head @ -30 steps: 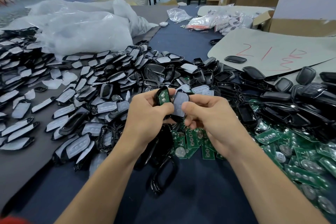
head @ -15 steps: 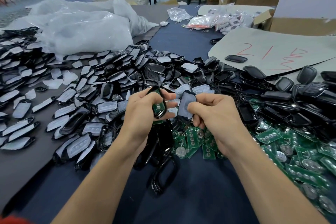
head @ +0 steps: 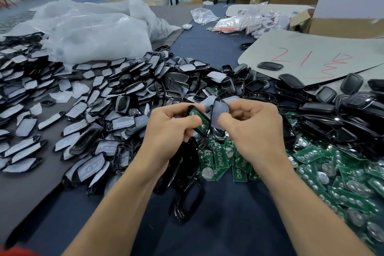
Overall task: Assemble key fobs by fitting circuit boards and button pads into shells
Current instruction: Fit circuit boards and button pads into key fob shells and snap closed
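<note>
Above the middle of the dark blue table [head: 228, 224], both hands are held up close together. The left hand [head: 170, 131] has its fingers and thumb curled round a black shell [head: 191, 108] with a green circuit board [head: 204, 125] lying in it, the open side tilted toward the right. The right hand [head: 255, 131] pinches a pale grey button pad [head: 219, 113] between thumb and forefinger, with the other fingers curled in. The pad has a dark rim, so it probably sits in a cover of its own. Its edge is just beside the shell; whether the two touch I cannot tell.

Joining the two halves looks like the step in hand, and several things could spoil it. With the shell tilted, the board may slide off its seat before the pad closes over it. The pad is held only at one end, so it could meet the shell askew and close over the board crooked. Pressing it home that way might bend the board or leave a gap.

A slip would be costly too. To the left lies a heap of padded covers [head: 104, 100], to the right near side a spread of loose boards [head: 332, 172], and beyond it a pile of black shells [head: 332, 110]. A dropped part would be hard to tell from those.
</note>
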